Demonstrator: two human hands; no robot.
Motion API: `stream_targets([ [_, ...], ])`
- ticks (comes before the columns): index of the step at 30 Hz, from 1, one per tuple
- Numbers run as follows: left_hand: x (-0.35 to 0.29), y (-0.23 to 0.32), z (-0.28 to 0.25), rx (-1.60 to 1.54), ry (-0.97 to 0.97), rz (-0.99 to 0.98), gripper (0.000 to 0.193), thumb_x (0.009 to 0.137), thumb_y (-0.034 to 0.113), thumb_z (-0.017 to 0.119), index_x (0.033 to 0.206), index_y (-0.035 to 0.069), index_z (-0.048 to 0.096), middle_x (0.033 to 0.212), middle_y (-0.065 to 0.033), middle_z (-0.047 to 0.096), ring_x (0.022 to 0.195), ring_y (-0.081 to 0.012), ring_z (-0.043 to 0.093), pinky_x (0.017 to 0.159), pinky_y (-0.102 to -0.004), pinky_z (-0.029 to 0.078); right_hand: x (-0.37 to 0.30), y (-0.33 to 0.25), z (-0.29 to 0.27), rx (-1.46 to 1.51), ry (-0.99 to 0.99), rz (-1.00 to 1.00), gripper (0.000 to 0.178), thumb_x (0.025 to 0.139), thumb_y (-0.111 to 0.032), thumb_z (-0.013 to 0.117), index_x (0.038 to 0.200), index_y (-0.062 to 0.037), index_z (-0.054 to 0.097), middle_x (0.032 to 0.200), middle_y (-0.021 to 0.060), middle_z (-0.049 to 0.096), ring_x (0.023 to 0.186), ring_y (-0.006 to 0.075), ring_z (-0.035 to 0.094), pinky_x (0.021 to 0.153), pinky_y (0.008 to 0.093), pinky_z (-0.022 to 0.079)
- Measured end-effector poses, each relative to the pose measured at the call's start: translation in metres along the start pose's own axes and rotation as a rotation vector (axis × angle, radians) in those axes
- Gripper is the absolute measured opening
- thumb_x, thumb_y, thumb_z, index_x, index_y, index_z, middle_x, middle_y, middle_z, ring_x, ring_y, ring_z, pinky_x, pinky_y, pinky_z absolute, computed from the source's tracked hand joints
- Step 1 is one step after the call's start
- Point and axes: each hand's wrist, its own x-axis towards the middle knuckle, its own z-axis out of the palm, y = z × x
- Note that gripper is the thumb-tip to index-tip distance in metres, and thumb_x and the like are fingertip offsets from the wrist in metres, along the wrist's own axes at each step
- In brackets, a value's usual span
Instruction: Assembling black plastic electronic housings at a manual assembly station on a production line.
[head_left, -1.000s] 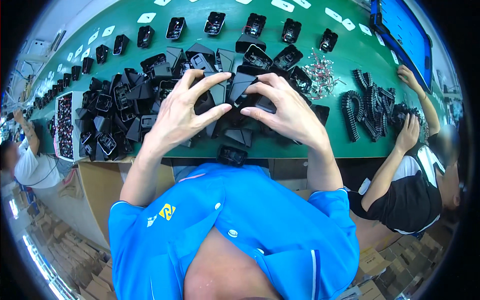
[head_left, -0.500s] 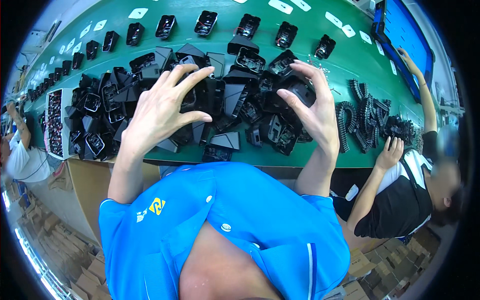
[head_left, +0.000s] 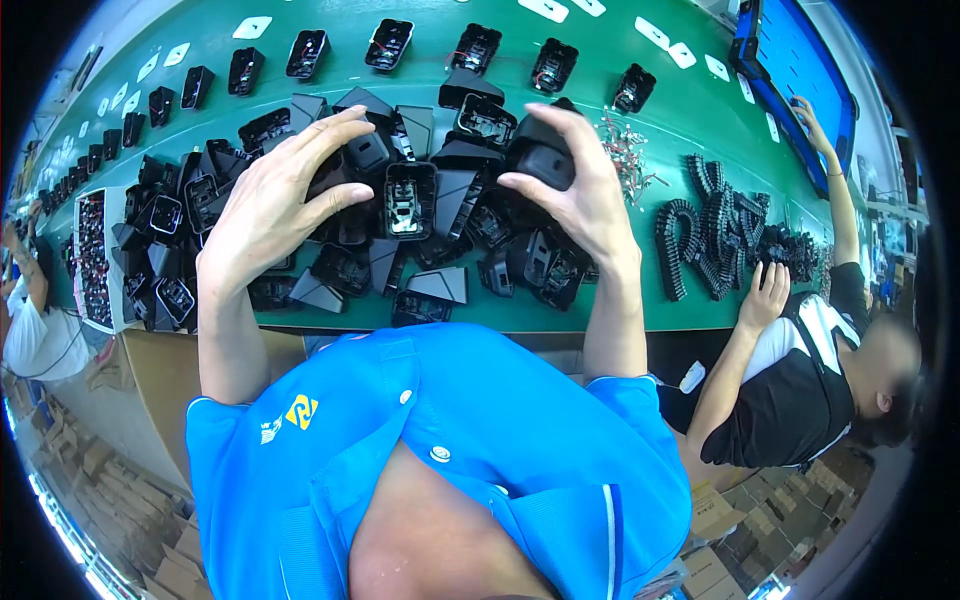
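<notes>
My left hand (head_left: 285, 185) is over the left-middle of a pile of black plastic housings (head_left: 455, 205). Its thumb and fingers curve around a black housing (head_left: 368, 152), whose far end pokes out past the fingertips. My right hand (head_left: 585, 190) grips another black housing (head_left: 543, 160) from its right side, thumb below and fingers above. That one has rounded corners and a small hole. Between the hands, an open housing (head_left: 409, 200) lies face up, with a bright part inside. The fingers' far sides are hidden.
Open housings (head_left: 390, 45) stand in a row along the green table (head_left: 600, 90), near white cards (head_left: 652, 32). Small metal parts (head_left: 625, 160) and black ribbed strips (head_left: 710, 225) lie right. A box of small parts (head_left: 95, 260) stands left. A co-worker (head_left: 790, 370) reaches toward a blue panel (head_left: 800, 80).
Both hands have shifted left, the right one more, bringing its housing over the pile. The open housing between the hands has come into view. The scattered metal parts show more fully.
</notes>
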Motion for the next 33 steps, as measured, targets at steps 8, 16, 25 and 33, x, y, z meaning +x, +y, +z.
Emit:
stream_targets([
  [8,-0.015,0.000,-0.025,-0.144,-0.034,-0.051,0.056,0.090,0.025,0.072,0.141,0.011,0.054,0.150,-0.0080,0.052,0.131,-0.0319,0.055,0.111,-0.0435,0.044,0.004,0.005,0.006,-0.104,-0.052,-0.069,0.077,0.074,-0.030,0.088,0.140,-0.0099,0.055,0.141,0.0138,0.056,0.129,0.0318,0.053,0.112,0.0450,0.041],
  [16,-0.047,-0.039,-0.069,-0.223,0.211,-0.169,0.055,0.094,0.025,0.071,0.144,0.011,0.052,0.138,-0.0084,0.060,0.113,-0.0235,0.062,0.098,-0.0353,0.049,-0.021,-0.006,-0.010,-0.045,0.197,0.078,0.056,0.087,-0.026,0.079,0.136,-0.0082,0.059,0.139,0.0121,0.058,0.126,0.0275,0.056,0.107,0.0417,0.044],
  [25,-0.034,-0.196,-0.083,0.085,0.360,-0.229,0.049,0.095,0.027,0.069,0.139,0.015,0.053,0.118,-0.0107,0.065,0.104,-0.0238,0.063,0.093,-0.0376,0.052,-0.041,-0.008,-0.008,0.058,0.346,0.110,0.041,0.093,-0.015,0.071,0.132,-0.0077,0.063,0.132,0.0105,0.063,0.119,0.0250,0.059,0.103,0.0368,0.047],
  [33,-0.022,-0.263,-0.081,0.243,0.148,-0.205,0.050,0.091,0.029,0.072,0.136,0.013,0.056,0.125,-0.0109,0.064,0.117,-0.0284,0.060,0.105,-0.0430,0.050,-0.085,-0.028,-0.010,-0.095,0.398,-0.155,0.024,0.092,-0.008,0.067,0.116,-0.0058,0.069,0.116,0.0130,0.069,0.103,0.0244,0.064,0.095,0.0379,0.052],
])
